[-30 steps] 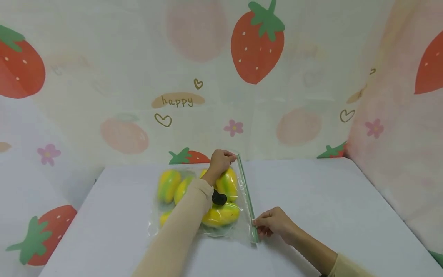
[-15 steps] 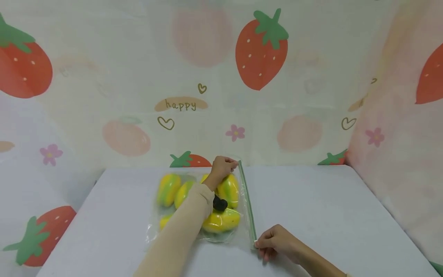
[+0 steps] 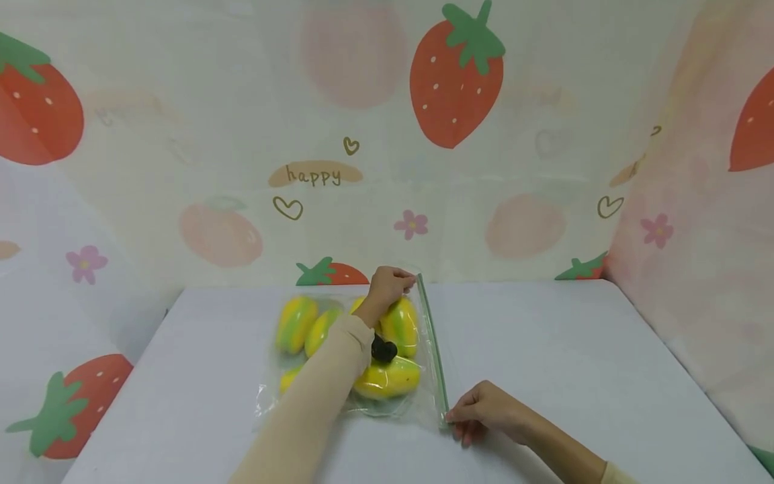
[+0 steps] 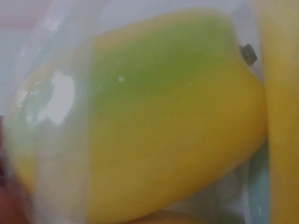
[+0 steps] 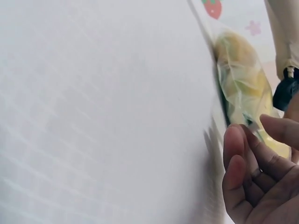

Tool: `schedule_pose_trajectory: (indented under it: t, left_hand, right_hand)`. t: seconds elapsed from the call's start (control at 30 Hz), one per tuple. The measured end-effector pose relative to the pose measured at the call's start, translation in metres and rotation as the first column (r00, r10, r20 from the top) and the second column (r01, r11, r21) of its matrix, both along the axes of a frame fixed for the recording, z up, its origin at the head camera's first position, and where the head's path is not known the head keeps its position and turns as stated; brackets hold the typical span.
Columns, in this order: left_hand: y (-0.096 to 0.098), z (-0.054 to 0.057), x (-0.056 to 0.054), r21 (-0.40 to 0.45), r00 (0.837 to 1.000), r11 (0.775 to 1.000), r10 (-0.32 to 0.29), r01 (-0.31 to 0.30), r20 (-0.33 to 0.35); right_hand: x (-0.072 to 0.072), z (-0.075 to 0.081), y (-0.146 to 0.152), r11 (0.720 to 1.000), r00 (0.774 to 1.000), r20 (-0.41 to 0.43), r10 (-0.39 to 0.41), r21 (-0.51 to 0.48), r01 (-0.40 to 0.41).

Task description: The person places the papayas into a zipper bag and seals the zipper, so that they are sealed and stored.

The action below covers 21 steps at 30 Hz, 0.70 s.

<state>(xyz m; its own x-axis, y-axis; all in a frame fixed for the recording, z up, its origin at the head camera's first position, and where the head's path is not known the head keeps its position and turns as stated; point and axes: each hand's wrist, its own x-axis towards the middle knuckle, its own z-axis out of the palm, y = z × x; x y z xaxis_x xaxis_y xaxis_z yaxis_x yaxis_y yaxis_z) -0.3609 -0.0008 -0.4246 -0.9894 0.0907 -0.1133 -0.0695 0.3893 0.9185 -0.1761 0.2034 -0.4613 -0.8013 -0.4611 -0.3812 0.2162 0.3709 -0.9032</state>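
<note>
A clear zip bag (image 3: 426,402) full of yellow-green mangoes (image 3: 388,378) lies flat on the table, its green zip strip (image 3: 433,336) along the right side. At the strip's far end, my left hand (image 3: 387,289) pinches the bag's corner, the forearm crossing over the mangoes and hiding some. My right hand (image 3: 490,411) is at the strip's near end, thumb and forefinger pinching the small slider, which they mostly cover. One mango (image 4: 177,126) with a dark stem fills the left wrist view behind shiny plastic. In the right wrist view the other fingers (image 5: 233,179) curl loosely.
The white table (image 3: 544,336) reaches back to a wall cloth (image 3: 532,154) printed with strawberries. A black wrist camera (image 3: 383,349) sits on my left wrist, over the bag. Side cloths border the table at left and right.
My right hand has slid the slider along the strip toward the near end, then stays there. The left hand keeps hold of the far corner. The head view has tilted slightly.
</note>
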Motion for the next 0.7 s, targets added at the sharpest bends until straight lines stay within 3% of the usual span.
schedule_pose_trajectory:
  t: [0.17,0.4,0.5,0.7]
  left_hand:
    - [-0.008,0.003,0.001,-0.055,1.000,0.998,-0.011,0.011,0.005]
    - [-0.029,0.016,0.005,0.014,0.999,0.999,-0.046,0.046,-0.003]
    - [-0.042,0.020,0.015,0.042,0.998,0.997,-0.066,0.065,0.015]
    - [-0.068,0.031,0.039,0.072,0.999,0.997,-0.042,0.040,0.028]
  right_hand:
    - [-0.011,0.005,0.005,0.999,0.999,-0.024,0.028,0.018,-0.027]
    - [-0.030,0.004,0.017,1.000,0.997,-0.071,0.017,0.027,-0.015]
    - [-0.036,0.003,0.019,0.999,0.997,-0.083,0.001,0.032,0.002]
    - [-0.050,0.007,0.020,0.997,0.992,-0.123,-0.031,0.068,0.040]
